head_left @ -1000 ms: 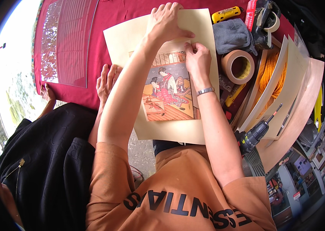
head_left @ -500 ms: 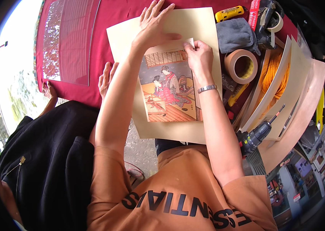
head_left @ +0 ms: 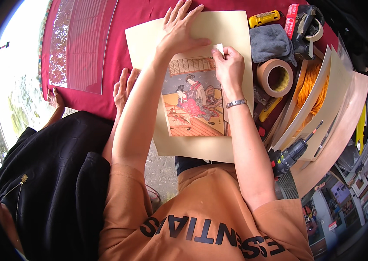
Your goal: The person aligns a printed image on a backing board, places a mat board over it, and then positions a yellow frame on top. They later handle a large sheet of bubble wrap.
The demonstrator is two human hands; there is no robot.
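Note:
A colour print [head_left: 196, 98] of two robed figures lies on a large cream mat board [head_left: 145, 39], which reaches past the table's near edge. My left hand [head_left: 180, 37] rests on the upper part of the board, fingers stretched out, its thumb pointing toward the print's top edge. At the print's upper right corner, my right hand [head_left: 231, 67] is closed, pinching the pale paper corner [head_left: 220, 48] between thumb and fingers. This hand wears a metal watch band at the wrist. My left forearm passes over the print's left side and hides part of it.
A clear sheet [head_left: 81, 43] lies on the red cloth [head_left: 121, 48], near a co-worker's hands [head_left: 124, 89]. Right of the board are a yellow cutter [head_left: 264, 18], grey cloth [head_left: 273, 42], tape roll [head_left: 275, 77], tape dispenser [head_left: 308, 30], orange cord [head_left: 312, 89] and drill [head_left: 290, 156].
The board, the print and my hands appear slightly farther right in the picture. My right hand keeps its pinch on the corner, and my left hand stays spread on the board.

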